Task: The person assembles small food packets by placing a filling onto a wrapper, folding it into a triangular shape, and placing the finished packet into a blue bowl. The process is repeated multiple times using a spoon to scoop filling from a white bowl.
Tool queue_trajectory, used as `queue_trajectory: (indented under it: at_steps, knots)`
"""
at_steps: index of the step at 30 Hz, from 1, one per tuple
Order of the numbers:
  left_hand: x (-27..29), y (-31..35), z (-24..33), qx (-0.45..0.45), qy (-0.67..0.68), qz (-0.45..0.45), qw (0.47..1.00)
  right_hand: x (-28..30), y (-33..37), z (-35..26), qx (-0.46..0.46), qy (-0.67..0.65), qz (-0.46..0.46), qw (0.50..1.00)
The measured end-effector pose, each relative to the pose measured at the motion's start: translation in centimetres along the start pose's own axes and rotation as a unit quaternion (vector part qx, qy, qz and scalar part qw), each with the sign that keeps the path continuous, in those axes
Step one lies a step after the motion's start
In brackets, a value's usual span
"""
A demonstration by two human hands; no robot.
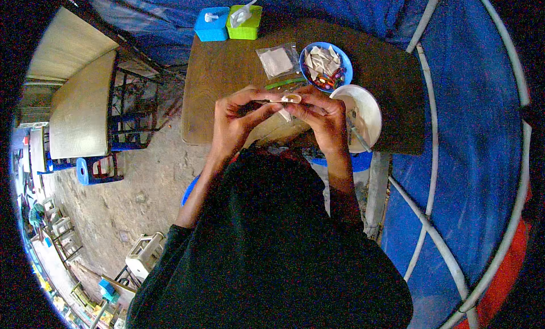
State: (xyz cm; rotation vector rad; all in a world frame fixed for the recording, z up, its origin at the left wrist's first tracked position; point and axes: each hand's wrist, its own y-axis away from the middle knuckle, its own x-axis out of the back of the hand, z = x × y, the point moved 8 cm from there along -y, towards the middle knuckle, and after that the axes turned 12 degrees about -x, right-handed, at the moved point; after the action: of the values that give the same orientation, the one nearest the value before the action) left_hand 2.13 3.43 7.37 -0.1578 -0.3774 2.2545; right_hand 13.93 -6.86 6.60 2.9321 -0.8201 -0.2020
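Over the near edge of the table, my left hand (243, 109) and my right hand (322, 114) meet, fingertips pinching a small pale wrapper (292, 98) from both sides. It looks like a thin sheet of dough, curled or folded over; what is inside cannot be made out. Just beyond my fingers lies a clear plastic bag (277, 61) holding a stack of square pale sheets. Beside my right hand stands a white bowl (372, 110) with pale brownish contents and a utensil (359, 137) leaning in it. Behind that, a blue bowl (349, 68) holds folded pale pieces and small red items.
A brown wooden table (205, 96) carries everything. At its far edge stand a blue box (210, 31) and a lime-green box (245, 30) with tissue sticking out. A green strip (284, 84) lies near my fingers. Blue tarpaulin (471, 119) on poles closes the right side.
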Motion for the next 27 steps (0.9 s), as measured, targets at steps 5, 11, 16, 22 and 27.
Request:
queue_trajectory:
  at_steps: [5, 11, 16, 22, 27]
  knots:
    - [0.4, 0.1, 0.1, -0.014, 0.017, 0.002, 1.000, -0.8, 1.0, -2.2, 0.080, 0.072, 0.041, 0.993]
    - [0.7, 0.3, 0.2, -0.008, -0.032, -0.025, 0.999, -1.7, 1.3, -4.7, 0.180, 0.237, -0.006, 0.955]
    - [0.3, 0.5, 0.6, -0.023, -0.013, -0.042, 0.999, -1.4, 1.3, -5.2, 0.168, 0.262, -0.028, 0.950]
    - [-0.3, 0.9, 0.0, -0.016, 0.009, -0.037, 0.999, -0.8, 1.2, -4.8, 0.134, 0.279, -0.051, 0.950]
    - [-0.4, 1.0, -0.8, 0.003, 0.034, -0.023, 0.999, -0.1, 0.9, -3.7, 0.077, 0.205, -0.033, 0.975]
